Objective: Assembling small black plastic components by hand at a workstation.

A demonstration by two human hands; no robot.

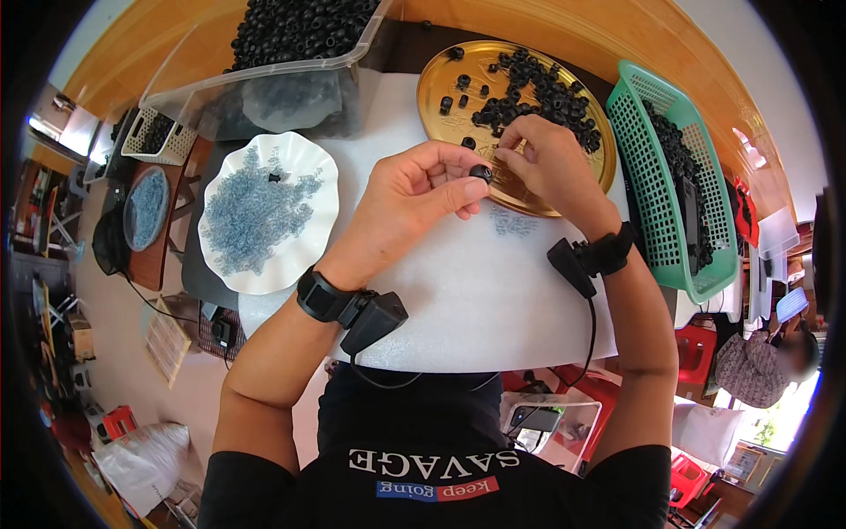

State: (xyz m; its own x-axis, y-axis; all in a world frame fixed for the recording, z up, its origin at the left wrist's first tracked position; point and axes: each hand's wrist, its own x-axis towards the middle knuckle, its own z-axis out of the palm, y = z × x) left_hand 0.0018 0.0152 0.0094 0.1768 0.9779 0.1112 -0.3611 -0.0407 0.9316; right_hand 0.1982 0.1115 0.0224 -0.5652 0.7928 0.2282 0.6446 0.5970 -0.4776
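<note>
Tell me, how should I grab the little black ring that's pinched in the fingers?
The little black ring sits between the left hand and right hand, above the white mat. It looks round with a hole, so probably pinch its outer rim from two opposite sides with thumb and forefinger, coming from above. That likely keeps the hole free. It is too small to see more.

Bright, even daylight on my bench, soft shadows, slight glare on gold tray (458,66); heavy fisheye warp, dark blurred rim.
</note>
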